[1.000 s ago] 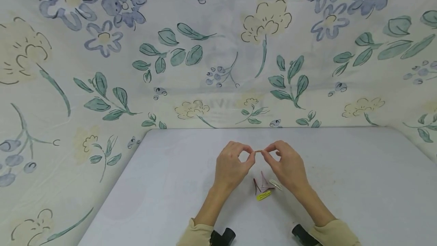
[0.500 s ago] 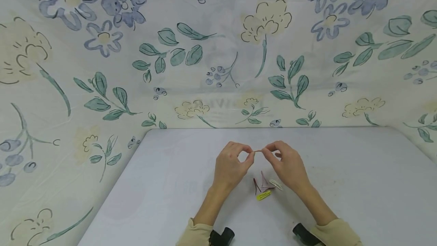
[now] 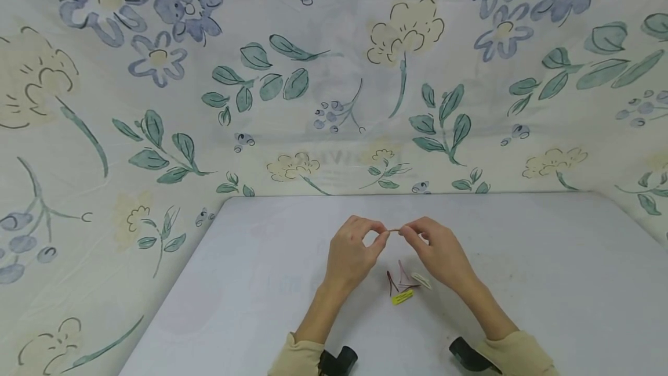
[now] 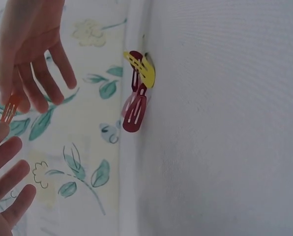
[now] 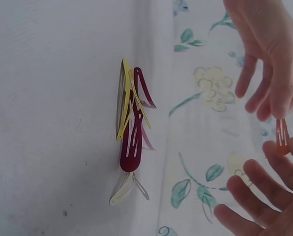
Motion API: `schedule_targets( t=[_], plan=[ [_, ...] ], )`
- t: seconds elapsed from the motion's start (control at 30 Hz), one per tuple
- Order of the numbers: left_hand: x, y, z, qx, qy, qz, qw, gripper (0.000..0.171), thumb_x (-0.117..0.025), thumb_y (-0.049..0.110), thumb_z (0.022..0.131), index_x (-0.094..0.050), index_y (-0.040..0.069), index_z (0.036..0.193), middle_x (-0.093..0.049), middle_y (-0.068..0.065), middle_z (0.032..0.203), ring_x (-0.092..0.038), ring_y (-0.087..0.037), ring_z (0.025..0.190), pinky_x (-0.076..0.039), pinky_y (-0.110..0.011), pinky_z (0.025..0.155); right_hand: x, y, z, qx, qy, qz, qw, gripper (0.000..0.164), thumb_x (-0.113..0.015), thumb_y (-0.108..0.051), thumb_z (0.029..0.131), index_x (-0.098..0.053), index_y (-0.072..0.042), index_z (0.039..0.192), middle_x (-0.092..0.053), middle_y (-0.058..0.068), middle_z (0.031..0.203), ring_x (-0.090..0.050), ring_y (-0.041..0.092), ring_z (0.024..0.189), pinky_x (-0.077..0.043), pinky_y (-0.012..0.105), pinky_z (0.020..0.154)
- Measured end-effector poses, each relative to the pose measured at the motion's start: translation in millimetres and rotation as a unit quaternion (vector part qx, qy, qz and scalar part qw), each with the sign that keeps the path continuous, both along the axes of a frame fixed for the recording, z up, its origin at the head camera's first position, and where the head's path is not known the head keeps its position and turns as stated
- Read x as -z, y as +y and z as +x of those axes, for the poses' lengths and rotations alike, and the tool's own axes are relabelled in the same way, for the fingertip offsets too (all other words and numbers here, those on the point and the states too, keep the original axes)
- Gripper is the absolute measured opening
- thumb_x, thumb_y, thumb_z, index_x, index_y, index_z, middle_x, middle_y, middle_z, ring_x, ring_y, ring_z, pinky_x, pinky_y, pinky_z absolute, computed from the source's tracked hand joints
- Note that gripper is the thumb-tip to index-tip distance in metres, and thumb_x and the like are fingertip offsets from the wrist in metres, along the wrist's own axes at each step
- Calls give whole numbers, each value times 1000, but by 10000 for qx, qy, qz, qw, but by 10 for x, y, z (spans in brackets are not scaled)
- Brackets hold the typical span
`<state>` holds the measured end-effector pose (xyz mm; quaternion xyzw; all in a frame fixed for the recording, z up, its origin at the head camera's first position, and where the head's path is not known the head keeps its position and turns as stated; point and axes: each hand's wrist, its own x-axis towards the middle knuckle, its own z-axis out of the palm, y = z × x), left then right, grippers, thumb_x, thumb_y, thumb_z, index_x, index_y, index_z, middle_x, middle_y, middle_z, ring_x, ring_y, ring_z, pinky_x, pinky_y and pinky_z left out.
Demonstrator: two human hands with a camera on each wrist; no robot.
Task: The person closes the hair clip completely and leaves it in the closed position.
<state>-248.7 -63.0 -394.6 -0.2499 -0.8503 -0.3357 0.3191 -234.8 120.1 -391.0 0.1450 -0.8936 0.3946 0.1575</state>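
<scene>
An orange snap hair clip (image 3: 394, 231) spans the gap between my two hands above the table. My left hand (image 3: 351, 253) pinches one end between thumb and index finger. The other end is pinched by my right hand (image 3: 439, 253) in the same way. In the right wrist view, the slotted face of the orange clip (image 5: 282, 136) shows between the fingertips; the other fingers are spread. Below the hands lie more snap clips: a yellow one (image 3: 402, 297), a cream one (image 3: 421, 281), a pink one (image 3: 403, 274) and dark red ones (image 3: 390, 285), several of them bent open.
The clips lie close together, partly overlapping, on the white tabletop (image 3: 250, 283). A flower-printed cloth (image 3: 334, 132) rises behind the table's far edge and along the left side. Black wrist devices (image 3: 339, 360) sit at both sleeves.
Both hands keep their pinch on the orange hair clip, which shows as a thinner line than a second ago. My right forearm has shifted slightly to the right. The other clips lie as before.
</scene>
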Motion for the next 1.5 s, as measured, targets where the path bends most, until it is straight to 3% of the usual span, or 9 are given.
schedule_targets(
  t=[0.7, 1.13, 1.33, 1.5],
  plan=[
    [26, 26, -1, 273, 44, 25, 9996, 8, -79, 15, 84, -74, 12, 90, -72, 4, 84, -64, -12, 87, -55, -28, 74, 24, 104, -1, -372, -401, -627, 9965, 27, -60, -27, 99, -67, -3, 110, -69, 8, 105, -65, 26, 101, -51, 52, 94],
    [42, 53, 28, 571, -382, 426, 9967, 8, -78, 10, 84, -75, 8, 92, -71, 1, 85, -63, -13, 85, -53, -29, 76, 50, 152, 20, -643, -577, -719, 9937, 23, -63, -26, 98, -67, -7, 110, -69, 4, 105, -66, 23, 101, -52, 49, 94],
    [92, 11, 17, 501, -552, 377, 9965, 9, -79, 9, 83, -76, 8, 92, -71, 1, 86, -63, -13, 86, -54, -33, 77, 63, 127, -2, -595, -552, -225, 9964, 22, -66, -23, 95, -67, -7, 111, -70, 3, 103, -65, 23, 100, -52, 51, 93],
    [111, -33, -4, 422, -438, -128, 9981, 10, -78, 11, 84, -76, 9, 94, -72, 1, 86, -63, -14, 85, -53, -29, 74, 56, 101, -31, -434, -369, 604, 9965, 22, -68, -23, 94, -69, -9, 111, -69, 2, 102, -64, 23, 98, -53, 48, 89]
  ],
)
